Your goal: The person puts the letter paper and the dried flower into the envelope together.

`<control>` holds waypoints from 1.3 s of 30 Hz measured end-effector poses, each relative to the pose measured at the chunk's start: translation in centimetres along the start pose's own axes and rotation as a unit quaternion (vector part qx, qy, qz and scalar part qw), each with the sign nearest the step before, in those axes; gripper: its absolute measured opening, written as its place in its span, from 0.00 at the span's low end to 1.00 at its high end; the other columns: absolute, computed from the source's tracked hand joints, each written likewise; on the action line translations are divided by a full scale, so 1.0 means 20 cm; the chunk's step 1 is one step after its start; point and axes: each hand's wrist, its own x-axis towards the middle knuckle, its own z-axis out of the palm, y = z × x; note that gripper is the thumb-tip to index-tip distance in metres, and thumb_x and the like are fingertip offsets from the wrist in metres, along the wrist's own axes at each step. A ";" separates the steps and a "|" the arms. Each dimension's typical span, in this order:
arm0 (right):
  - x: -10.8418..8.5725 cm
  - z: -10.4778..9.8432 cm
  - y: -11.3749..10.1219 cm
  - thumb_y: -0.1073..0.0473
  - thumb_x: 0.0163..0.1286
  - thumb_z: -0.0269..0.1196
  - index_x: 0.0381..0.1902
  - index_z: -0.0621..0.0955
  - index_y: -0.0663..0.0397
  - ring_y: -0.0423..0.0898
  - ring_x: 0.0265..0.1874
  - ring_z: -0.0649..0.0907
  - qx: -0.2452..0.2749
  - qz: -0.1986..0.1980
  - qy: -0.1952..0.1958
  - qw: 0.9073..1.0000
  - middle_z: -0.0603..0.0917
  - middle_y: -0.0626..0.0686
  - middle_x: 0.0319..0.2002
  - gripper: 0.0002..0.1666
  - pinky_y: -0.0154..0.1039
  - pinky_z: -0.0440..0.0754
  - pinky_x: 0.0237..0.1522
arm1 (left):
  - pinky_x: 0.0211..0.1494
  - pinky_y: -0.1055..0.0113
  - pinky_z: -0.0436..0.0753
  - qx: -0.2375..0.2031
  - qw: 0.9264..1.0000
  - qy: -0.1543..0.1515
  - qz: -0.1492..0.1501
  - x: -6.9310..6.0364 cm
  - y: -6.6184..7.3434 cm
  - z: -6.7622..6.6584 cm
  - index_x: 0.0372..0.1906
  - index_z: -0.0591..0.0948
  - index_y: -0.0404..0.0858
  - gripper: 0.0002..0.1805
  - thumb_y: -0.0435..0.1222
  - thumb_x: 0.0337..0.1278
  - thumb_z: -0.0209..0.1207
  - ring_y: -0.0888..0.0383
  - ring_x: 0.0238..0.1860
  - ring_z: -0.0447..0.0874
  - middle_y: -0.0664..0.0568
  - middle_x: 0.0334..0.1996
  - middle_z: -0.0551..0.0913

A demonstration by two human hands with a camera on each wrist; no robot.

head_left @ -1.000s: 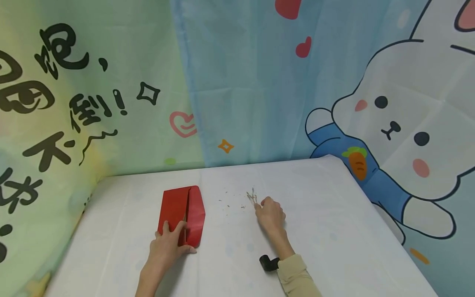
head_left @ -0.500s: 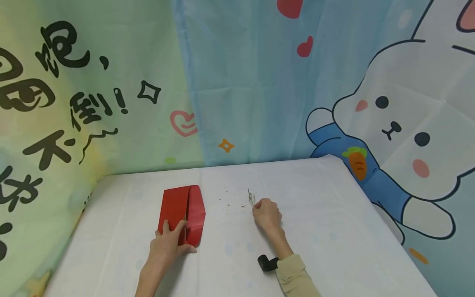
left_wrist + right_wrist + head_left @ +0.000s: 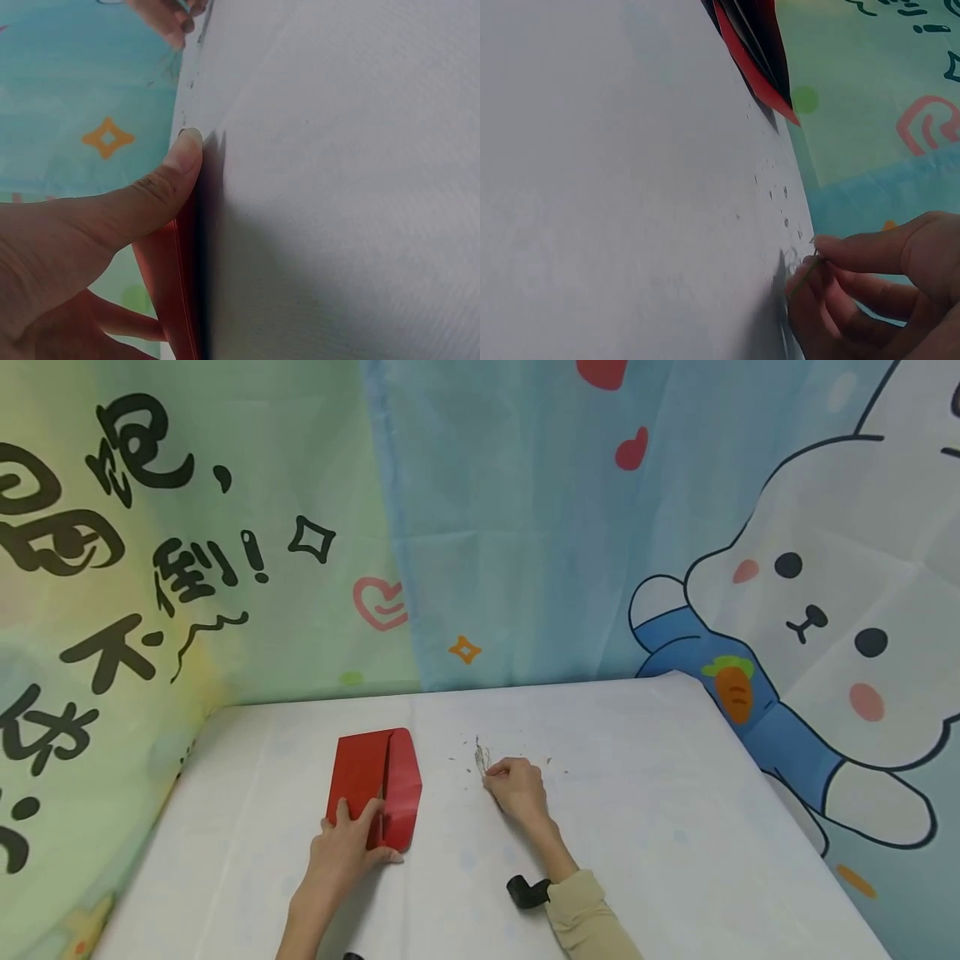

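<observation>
In the head view a red envelope (image 3: 360, 768) lies on the white table with its flap opened to the right. My left hand (image 3: 339, 852) holds its near end, fingers on the body and thumb at the flap's near corner. The left wrist view shows the thumb (image 3: 176, 161) along the edge of the red envelope (image 3: 169, 277). My right hand (image 3: 517, 789) pinches a small dry sprig (image 3: 481, 755) of thin stalks between thumb and fingertips, right of the envelope. Its greenish stem (image 3: 804, 277) shows at the fingertips in the right wrist view.
Small dry crumbs (image 3: 468, 768) are scattered on the white table (image 3: 637, 827) around the sprig. A black device (image 3: 527, 892) sits at the right wrist. A printed curtain (image 3: 510, 527) hangs behind the table's far edge.
The right hand has moved left toward the envelope with the sprig, uncovering more crumbs to its right. The left hand keeps its place on the envelope; the head view has shifted slightly.
</observation>
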 end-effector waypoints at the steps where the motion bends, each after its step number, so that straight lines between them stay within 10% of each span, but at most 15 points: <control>1: 0.00 0.01 -0.01 0.60 0.64 0.71 0.34 0.89 0.56 0.45 0.25 0.83 0.006 -0.002 -0.004 1.000 0.87 0.51 0.26 0.05 0.38 0.76 0.25 | 0.37 0.44 0.84 0.001 1.000 0.000 -0.001 0.00 0.00 0.00 0.61 0.74 0.48 0.41 0.55 0.40 0.79 0.23 0.49 0.75 0.23 0.60 0.71; 12: -0.01 0.14 -0.09 0.65 0.67 0.70 0.35 0.89 0.64 0.40 0.13 0.78 0.122 -0.043 -0.083 0.988 0.86 0.55 0.20 0.05 0.31 0.75 0.18 | 0.37 0.44 0.84 0.005 1.000 0.012 -0.004 -0.01 0.00 0.01 0.60 0.75 0.47 0.42 0.55 0.39 0.80 0.25 0.47 0.76 0.24 0.59 0.71; 24: -0.02 0.24 -0.18 0.66 0.69 0.68 0.40 0.88 0.69 0.39 0.16 0.81 0.208 0.001 -0.176 0.962 0.86 0.57 0.25 0.08 0.35 0.85 0.22 | 0.37 0.44 0.85 -0.007 1.000 0.009 -0.014 0.00 0.00 0.03 0.59 0.74 0.49 0.42 0.56 0.38 0.80 0.27 0.48 0.77 0.27 0.57 0.72; 39: -0.01 0.38 -0.30 0.65 0.70 0.67 0.42 0.88 0.70 0.40 0.15 0.82 0.235 0.027 -0.200 0.951 0.87 0.57 0.25 0.10 0.37 0.87 0.24 | 0.41 0.40 0.85 -0.005 1.000 0.011 -0.021 0.00 0.00 0.02 0.61 0.74 0.46 0.43 0.56 0.39 0.79 0.23 0.52 0.76 0.24 0.62 0.71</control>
